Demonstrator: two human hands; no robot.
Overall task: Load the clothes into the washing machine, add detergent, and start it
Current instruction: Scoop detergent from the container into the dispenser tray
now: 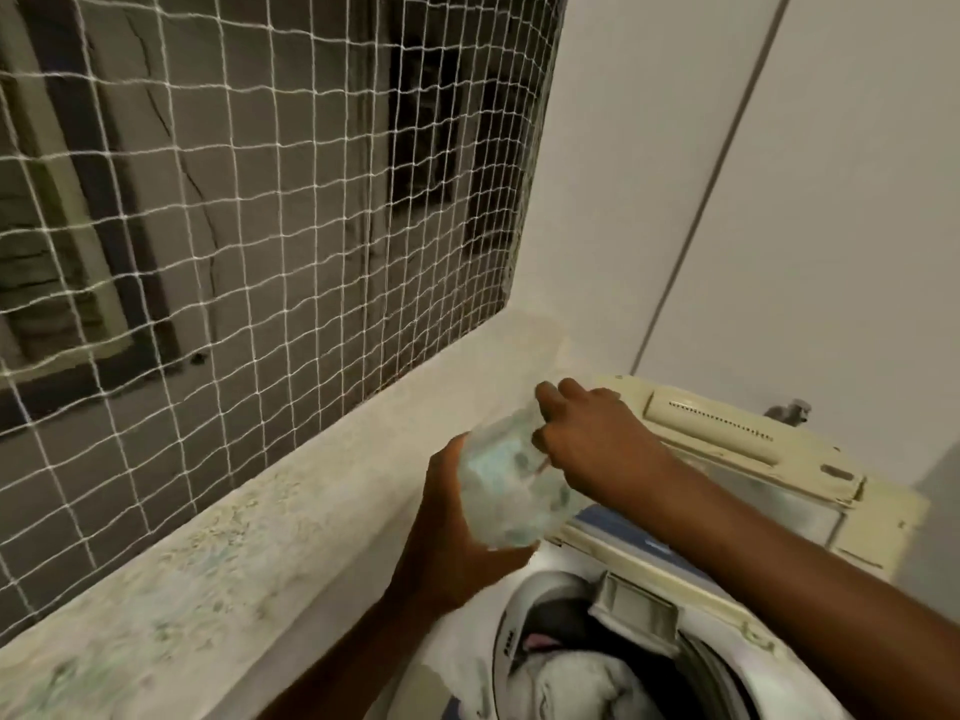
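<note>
The left hand [447, 517] wraps its fingers round the bottom of a clear plastic tub [504, 491] with pale blue-white powder inside. It holds the tub tipped in the air by the back corner of the old cream-white washing machine [727, 631]. The right hand [587, 433] is at the tub's top end with its fingers bent. The picture is blurry there, so I cannot tell if it holds a lid, a scoop or nothing. The white and dark clothes [571, 683] lie in the round drum, and the yellowed lid [753, 449] stands open behind.

This looks like the soap step. To do it well, grip the tub tight from below and keep it over the drum, not over the speckled stone ledge [208, 553] — then any spilled powder lands on the washing. Take only a little, and sprinkle it over the clothes.
</note>
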